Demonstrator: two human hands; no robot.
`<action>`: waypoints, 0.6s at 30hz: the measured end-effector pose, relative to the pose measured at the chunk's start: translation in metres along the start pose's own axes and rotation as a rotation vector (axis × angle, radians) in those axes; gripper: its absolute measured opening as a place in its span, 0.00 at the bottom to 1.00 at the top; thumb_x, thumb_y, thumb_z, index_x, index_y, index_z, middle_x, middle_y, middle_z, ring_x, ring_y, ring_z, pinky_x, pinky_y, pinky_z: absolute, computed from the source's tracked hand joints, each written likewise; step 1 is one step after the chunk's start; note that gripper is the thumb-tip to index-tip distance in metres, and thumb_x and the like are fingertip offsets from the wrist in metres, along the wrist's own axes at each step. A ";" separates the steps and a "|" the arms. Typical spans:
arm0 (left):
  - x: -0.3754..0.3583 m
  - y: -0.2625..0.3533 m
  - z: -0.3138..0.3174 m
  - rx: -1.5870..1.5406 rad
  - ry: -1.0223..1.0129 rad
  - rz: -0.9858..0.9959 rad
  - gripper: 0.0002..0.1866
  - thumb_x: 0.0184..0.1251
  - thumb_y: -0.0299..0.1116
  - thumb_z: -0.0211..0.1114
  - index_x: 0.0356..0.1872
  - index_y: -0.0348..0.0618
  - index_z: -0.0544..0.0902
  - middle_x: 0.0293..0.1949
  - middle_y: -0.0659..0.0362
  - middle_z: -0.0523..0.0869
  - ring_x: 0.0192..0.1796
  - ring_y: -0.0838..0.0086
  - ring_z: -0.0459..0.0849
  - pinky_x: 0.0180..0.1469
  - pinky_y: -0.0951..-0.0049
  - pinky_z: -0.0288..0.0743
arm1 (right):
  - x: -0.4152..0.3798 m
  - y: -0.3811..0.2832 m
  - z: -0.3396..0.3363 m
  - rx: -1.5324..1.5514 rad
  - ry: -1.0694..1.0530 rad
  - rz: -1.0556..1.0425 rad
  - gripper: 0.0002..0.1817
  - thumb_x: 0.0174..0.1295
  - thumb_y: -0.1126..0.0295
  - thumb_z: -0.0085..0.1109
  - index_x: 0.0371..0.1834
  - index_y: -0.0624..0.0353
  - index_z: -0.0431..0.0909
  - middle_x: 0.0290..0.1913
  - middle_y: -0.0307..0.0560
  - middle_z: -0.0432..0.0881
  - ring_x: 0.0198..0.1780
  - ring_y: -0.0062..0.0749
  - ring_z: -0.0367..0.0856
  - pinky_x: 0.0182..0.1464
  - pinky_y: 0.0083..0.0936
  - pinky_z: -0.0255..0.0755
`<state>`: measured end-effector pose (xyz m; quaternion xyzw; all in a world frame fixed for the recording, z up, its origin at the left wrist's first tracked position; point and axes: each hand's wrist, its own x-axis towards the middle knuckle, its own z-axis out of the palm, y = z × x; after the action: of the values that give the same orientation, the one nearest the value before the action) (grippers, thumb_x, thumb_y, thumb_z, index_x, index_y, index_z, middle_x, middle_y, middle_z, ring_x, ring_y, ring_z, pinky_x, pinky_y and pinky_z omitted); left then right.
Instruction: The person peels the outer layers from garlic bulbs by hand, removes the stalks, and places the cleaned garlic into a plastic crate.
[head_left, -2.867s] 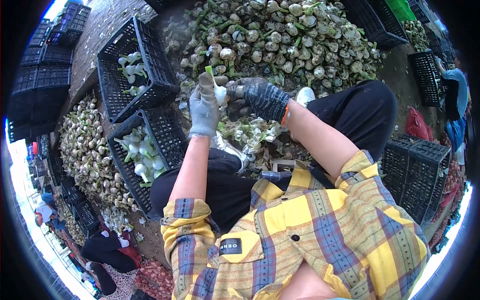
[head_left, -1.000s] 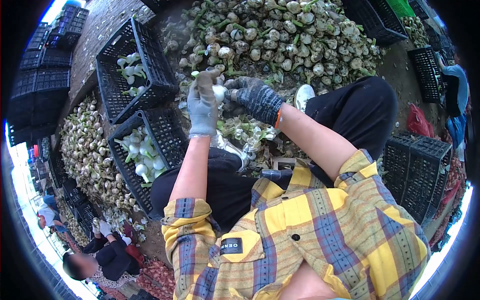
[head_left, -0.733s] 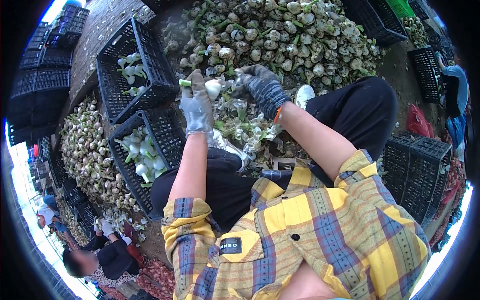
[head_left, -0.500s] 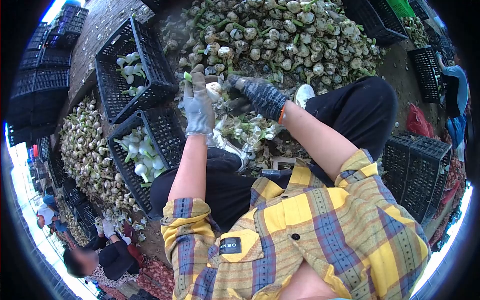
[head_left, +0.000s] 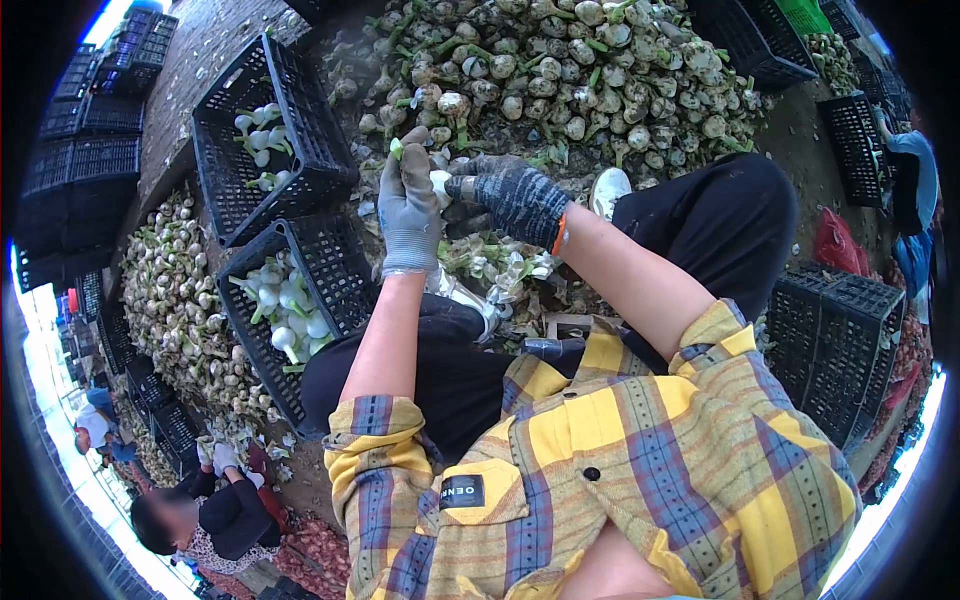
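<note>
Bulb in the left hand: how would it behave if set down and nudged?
The bulb looks rounded where it shows, so it may roll. Its protruding green stem would probably make it veer. Its pale surface looks smooth, so perhaps slippery.

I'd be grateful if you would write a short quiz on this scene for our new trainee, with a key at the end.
1. True or false: the pile beyond the hands looks dirtier than the crated bulbs.

2. Of the two crates on the person's left, which shows more bulbs inside?
A) the far crate
B) the near crate

3. Fill in the blank: the left hand holds a bulb, and the right hand, close against it, wears a glove whose wrist edge is coloured ____.

Key: 1. True. 2. B. 3. Orange.
</note>
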<state>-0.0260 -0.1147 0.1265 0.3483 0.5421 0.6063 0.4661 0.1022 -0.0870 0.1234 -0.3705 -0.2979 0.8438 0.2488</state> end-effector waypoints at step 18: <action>0.012 0.005 -0.018 -0.189 0.172 -0.176 0.24 0.69 0.50 0.50 0.46 0.35 0.76 0.32 0.56 0.82 0.32 0.74 0.80 0.36 0.76 0.76 | 0.015 0.017 -0.028 -0.382 0.215 -0.222 0.13 0.59 0.71 0.58 0.45 0.64 0.72 0.36 0.49 0.80 0.28 0.29 0.81 0.30 0.30 0.80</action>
<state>-0.0472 -0.1097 0.1275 0.2009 0.5489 0.6390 0.5001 0.1117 -0.0800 0.0891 -0.4636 -0.4628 0.6953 0.2956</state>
